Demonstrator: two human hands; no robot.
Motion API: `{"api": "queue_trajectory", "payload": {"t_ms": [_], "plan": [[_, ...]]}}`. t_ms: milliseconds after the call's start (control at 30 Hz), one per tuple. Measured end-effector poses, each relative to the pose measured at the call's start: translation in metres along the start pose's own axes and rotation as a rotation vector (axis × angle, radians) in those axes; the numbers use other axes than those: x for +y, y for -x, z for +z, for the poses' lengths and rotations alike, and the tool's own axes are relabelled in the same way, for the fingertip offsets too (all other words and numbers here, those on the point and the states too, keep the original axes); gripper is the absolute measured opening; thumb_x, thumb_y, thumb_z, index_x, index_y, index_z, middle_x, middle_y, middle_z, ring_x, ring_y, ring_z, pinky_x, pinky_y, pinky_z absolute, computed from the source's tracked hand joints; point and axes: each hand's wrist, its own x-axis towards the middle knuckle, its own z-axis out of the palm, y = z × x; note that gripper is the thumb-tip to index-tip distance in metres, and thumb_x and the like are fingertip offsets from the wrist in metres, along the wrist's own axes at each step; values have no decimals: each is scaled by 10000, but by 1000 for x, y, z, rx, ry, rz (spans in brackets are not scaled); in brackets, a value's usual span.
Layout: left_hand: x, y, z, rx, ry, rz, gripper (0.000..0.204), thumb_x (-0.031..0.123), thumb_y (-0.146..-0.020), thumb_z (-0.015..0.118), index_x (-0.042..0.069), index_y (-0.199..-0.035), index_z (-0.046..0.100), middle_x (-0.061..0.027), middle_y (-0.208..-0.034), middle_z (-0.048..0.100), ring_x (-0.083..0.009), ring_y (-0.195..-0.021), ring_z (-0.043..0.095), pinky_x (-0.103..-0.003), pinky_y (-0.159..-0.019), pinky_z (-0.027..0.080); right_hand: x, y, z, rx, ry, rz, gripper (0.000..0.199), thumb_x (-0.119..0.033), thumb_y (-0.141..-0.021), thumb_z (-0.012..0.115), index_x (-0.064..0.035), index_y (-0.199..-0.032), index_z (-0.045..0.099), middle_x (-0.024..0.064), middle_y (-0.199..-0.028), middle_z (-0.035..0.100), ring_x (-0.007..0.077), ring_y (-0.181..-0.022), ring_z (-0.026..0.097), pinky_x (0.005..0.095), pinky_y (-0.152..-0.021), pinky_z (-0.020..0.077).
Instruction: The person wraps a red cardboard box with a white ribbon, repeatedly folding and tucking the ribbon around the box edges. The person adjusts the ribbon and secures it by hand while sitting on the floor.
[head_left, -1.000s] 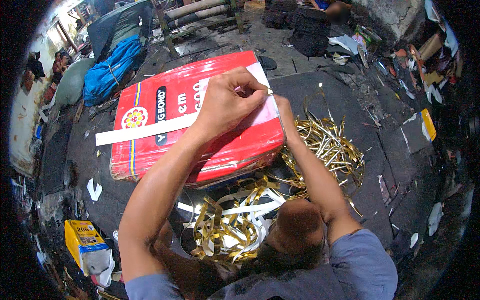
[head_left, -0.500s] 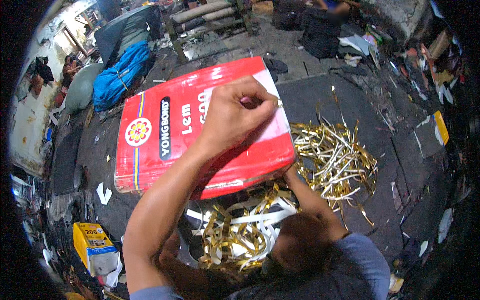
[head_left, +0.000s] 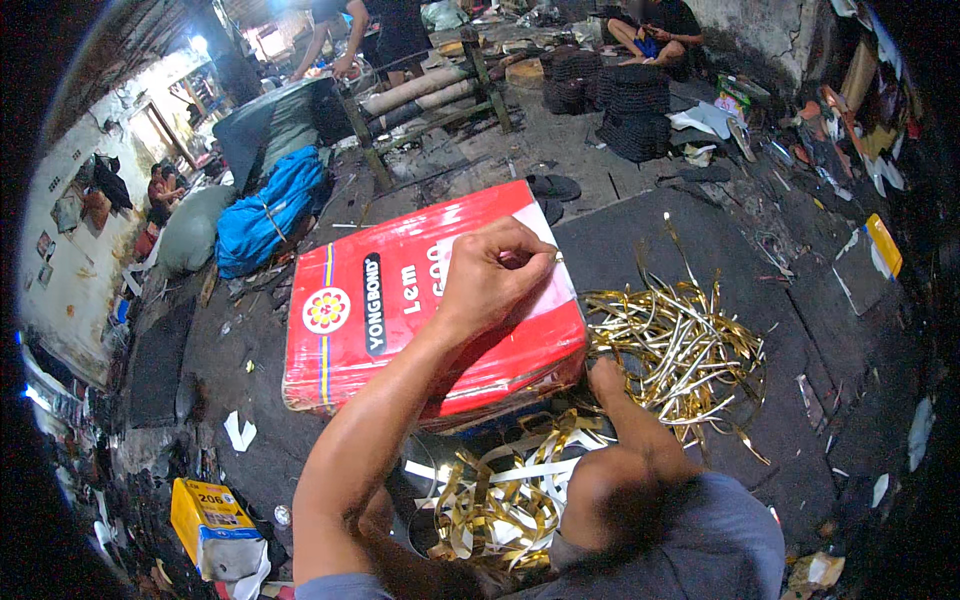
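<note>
A red cardboard box point(head_left: 400, 300) with a round yellow flower emblem lies in front of me, slightly crumpled and shiny. Over its right part my left hand point(head_left: 495, 275) is closed in a pinch, the fingertips at the box's right edge. A tiny light bit shows at those fingertips, too small to name. Low beside the box's near right corner is my right hand point(head_left: 606, 378), its fingers mostly hidden. It is nearest to a loose heap of gold and white strips point(head_left: 690, 350). More curled gold and white strips point(head_left: 500, 510) lie between the box and my legs.
A yellow, blue and white box point(head_left: 215, 525) stands at the lower left. Farther back are a blue tarp bundle point(head_left: 265, 210), a wooden rack with rolls point(head_left: 420, 95) and stacks of dark pieces point(head_left: 635, 110). Other people point(head_left: 655, 30) are at the back. Scraps litter the dark floor.
The view has tilted up, showing more of the room, and the box sits lower and farther right in it. My left hand keeps its pinch over the box; more of my right hand shows.
</note>
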Motion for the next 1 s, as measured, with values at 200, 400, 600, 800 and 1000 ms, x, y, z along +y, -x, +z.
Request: {"api": "queue_trajectory", "payload": {"t_ms": [200,400,600,800,1000], "plan": [[3,3,-7,-16,-88,44,52,35,-858,751,4,-876,790,-76,-845,721,-122,-754,670,-283,-668,531,3,-2,12,-15,79,33,268,-205,-983,562,11,-993,720,165,-910,765,341,-818,752,447,-747,596],[7,3,-12,-66,-193,201,85,0,-865,736,27,-917,798,-83,-883,729,-149,-776,688,-291,-673,538,25,2,16,-6,166,58,264,-199,-991,553,9,-1001,715,155,-916,767,330,-809,753,444,-743,604],[-1,9,-27,-131,-307,396,210,-25,-868,761,37,-1068,769,-129,-983,722,-259,-870,730,-348,-755,597,40,-5,8,47,140,-7,260,-200,-971,550,-9,-1026,717,239,-1019,732,409,-929,738,503,-797,605],[-23,25,-38,-54,-442,522,104,105,-933,720,46,-1011,756,-148,-912,698,-320,-816,709,-405,-723,580,52,-7,8,19,173,-83,346,-264,-993,522,45,-1056,665,283,-1073,710,449,-1009,703,525,-843,580],[-7,16,-21,-117,-682,555,459,432,-1010,575,103,-1300,709,-168,-1386,603,-424,-1348,457,-529,-1115,385,66,12,-35,-15,269,55,318,-159,-970,449,66,-1106,627,320,-1084,720,477,-1029,715,564,-887,574]]}}
